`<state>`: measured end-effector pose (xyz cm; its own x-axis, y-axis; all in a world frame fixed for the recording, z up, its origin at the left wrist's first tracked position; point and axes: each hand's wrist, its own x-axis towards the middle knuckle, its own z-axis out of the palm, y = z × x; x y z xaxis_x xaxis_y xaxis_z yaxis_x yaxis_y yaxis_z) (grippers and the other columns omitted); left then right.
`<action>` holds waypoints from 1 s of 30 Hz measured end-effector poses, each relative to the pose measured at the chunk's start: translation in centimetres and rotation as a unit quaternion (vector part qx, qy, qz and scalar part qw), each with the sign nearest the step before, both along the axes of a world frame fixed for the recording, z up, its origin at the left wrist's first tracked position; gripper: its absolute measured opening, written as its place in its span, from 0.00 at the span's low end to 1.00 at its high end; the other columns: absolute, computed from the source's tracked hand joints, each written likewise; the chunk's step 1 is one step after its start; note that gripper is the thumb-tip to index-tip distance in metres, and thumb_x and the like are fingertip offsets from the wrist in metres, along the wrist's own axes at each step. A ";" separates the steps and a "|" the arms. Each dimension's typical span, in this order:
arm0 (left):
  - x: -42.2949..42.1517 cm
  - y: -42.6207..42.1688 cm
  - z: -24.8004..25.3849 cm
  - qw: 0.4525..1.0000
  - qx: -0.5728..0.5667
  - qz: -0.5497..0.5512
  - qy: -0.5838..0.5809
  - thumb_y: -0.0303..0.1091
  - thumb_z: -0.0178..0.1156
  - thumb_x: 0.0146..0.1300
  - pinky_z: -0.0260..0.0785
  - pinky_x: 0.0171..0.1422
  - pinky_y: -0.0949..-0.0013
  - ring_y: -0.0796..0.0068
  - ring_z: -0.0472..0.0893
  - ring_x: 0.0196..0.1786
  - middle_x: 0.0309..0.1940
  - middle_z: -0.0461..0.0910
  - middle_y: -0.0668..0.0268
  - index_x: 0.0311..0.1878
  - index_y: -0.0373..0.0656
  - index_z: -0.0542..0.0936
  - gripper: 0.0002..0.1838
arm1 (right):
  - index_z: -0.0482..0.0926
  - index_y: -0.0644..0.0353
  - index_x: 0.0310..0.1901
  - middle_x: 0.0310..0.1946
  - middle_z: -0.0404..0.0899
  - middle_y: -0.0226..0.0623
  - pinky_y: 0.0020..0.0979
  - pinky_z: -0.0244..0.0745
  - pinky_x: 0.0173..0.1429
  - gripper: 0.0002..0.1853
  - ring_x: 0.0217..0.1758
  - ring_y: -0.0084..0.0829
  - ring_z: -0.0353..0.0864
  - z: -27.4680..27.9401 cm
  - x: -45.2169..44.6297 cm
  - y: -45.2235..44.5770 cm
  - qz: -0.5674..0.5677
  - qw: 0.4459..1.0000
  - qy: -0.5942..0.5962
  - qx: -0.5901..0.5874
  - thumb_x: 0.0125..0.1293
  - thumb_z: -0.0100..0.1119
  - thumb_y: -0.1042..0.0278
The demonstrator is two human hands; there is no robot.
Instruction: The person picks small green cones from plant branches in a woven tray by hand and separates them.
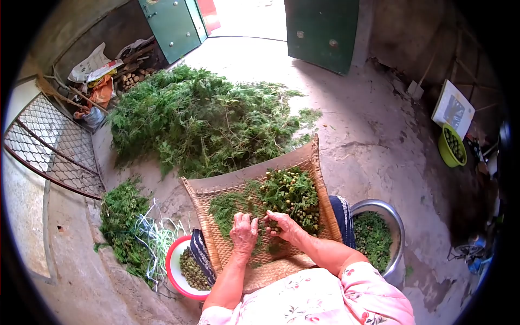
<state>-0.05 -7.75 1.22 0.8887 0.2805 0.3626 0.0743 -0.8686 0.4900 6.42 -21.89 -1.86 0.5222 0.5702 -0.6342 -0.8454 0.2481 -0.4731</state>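
A woven wicker tray (254,279) lies across my lap. On its right half is a heap of green sprigs with round yellow-green cones (292,197), and on its left half a thinner patch of bare green sprigs (225,207). My left hand (245,234) is closed over the lower edge of that patch, fingers curled down. Close beside it, my right hand (283,225) pinches with thumb and forefinger at the lower left of the heap. Whatever lies between the fingertips of either hand is too small or hidden to name.
A red-rimmed basin (172,269) of picked cones stands at my left, a metal basin (401,238) of greenery at my right. Ahead lies a large pile of cut branches (200,119). White and blue plastic strips (157,238), a yellow-green basin (449,154) and green doors (323,32) surround it.
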 end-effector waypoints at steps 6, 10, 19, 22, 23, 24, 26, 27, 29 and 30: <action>-0.2 -0.8 1.7 0.993 -0.034 -0.115 -0.023 0.36 0.62 0.55 0.73 0.35 0.63 0.60 0.78 0.37 0.39 0.72 0.62 0.43 0.44 0.77 0.13 | 0.76 0.50 0.32 0.24 0.73 0.24 0.26 0.66 0.26 0.16 0.25 0.22 0.71 1.7 -0.5 0.4 0.034 0.999 -0.002 0.002 0.62 0.56 0.46; -0.2 -0.8 1.3 0.992 -0.028 -0.121 -0.003 0.36 0.62 0.56 0.73 0.36 0.62 0.60 0.78 0.36 0.39 0.73 0.61 0.46 0.44 0.77 0.15 | 0.75 0.48 0.33 0.23 0.73 0.23 0.25 0.66 0.24 0.17 0.23 0.23 0.71 1.7 -0.8 0.5 0.032 0.999 -0.007 0.020 0.62 0.54 0.43; -0.3 -0.5 0.2 0.991 -0.074 -0.112 -0.004 0.34 0.60 0.57 0.73 0.37 0.63 0.58 0.79 0.37 0.39 0.75 0.59 0.48 0.46 0.77 0.14 | 0.76 0.52 0.35 0.25 0.76 0.27 0.24 0.66 0.23 0.11 0.24 0.24 0.74 1.2 -0.2 0.1 0.048 0.996 -0.001 0.080 0.62 0.55 0.53; -0.1 0.1 -0.2 0.994 -0.074 -0.085 -0.001 0.35 0.60 0.57 0.73 0.37 0.62 0.57 0.78 0.37 0.38 0.75 0.59 0.45 0.46 0.78 0.12 | 0.76 0.53 0.37 0.26 0.77 0.28 0.24 0.66 0.24 0.10 0.25 0.23 0.74 1.3 0.0 0.0 0.040 0.997 -0.002 0.069 0.61 0.55 0.57; -0.1 0.3 -0.3 0.995 -0.071 -0.061 0.018 0.35 0.61 0.56 0.73 0.38 0.60 0.57 0.78 0.36 0.37 0.75 0.58 0.42 0.46 0.79 0.11 | 0.77 0.55 0.39 0.28 0.77 0.29 0.25 0.66 0.24 0.10 0.26 0.23 0.74 1.4 0.2 0.0 0.040 0.997 0.002 0.070 0.61 0.54 0.59; -0.2 0.6 -0.5 0.995 -0.071 -0.061 0.018 0.35 0.61 0.56 0.73 0.38 0.60 0.57 0.78 0.36 0.37 0.75 0.58 0.42 0.46 0.79 0.11 | 0.77 0.55 0.39 0.28 0.77 0.29 0.25 0.66 0.24 0.10 0.26 0.23 0.74 1.0 0.4 0.0 0.040 0.997 0.002 0.069 0.61 0.54 0.59; -0.8 0.9 -1.1 0.977 0.027 -0.054 0.206 0.37 0.62 0.54 0.72 0.38 0.58 0.56 0.78 0.36 0.35 0.74 0.59 0.36 0.45 0.78 0.09 | 0.77 0.54 0.41 0.28 0.78 0.28 0.22 0.69 0.25 0.12 0.26 0.22 0.75 0.1 0.8 0.0 0.023 0.996 -0.023 0.081 0.60 0.56 0.58; -1.3 0.8 -1.3 0.977 0.039 -0.077 0.197 0.39 0.61 0.53 0.73 0.38 0.56 0.55 0.78 0.35 0.33 0.72 0.59 0.33 0.44 0.77 0.09 | 0.76 0.57 0.42 0.29 0.77 0.30 0.24 0.67 0.24 0.11 0.26 0.23 0.74 0.8 0.9 -0.1 0.010 0.997 -0.006 0.075 0.61 0.54 0.61; -1.5 0.4 -1.7 0.971 0.074 -0.110 0.197 0.32 0.58 0.54 0.73 0.36 0.55 0.54 0.78 0.34 0.33 0.70 0.56 0.30 0.43 0.74 0.05 | 0.76 0.57 0.42 0.29 0.77 0.30 0.24 0.67 0.23 0.11 0.26 0.23 0.74 1.0 1.0 -0.2 0.005 0.998 -0.010 0.069 0.61 0.54 0.62; -1.4 0.2 -2.1 0.972 0.086 -0.111 0.190 0.29 0.57 0.54 0.73 0.36 0.55 0.54 0.78 0.33 0.32 0.70 0.56 0.30 0.43 0.73 0.03 | 0.76 0.57 0.43 0.29 0.77 0.30 0.24 0.67 0.23 0.11 0.26 0.23 0.74 1.0 1.0 -0.2 0.001 0.998 -0.015 0.064 0.61 0.55 0.62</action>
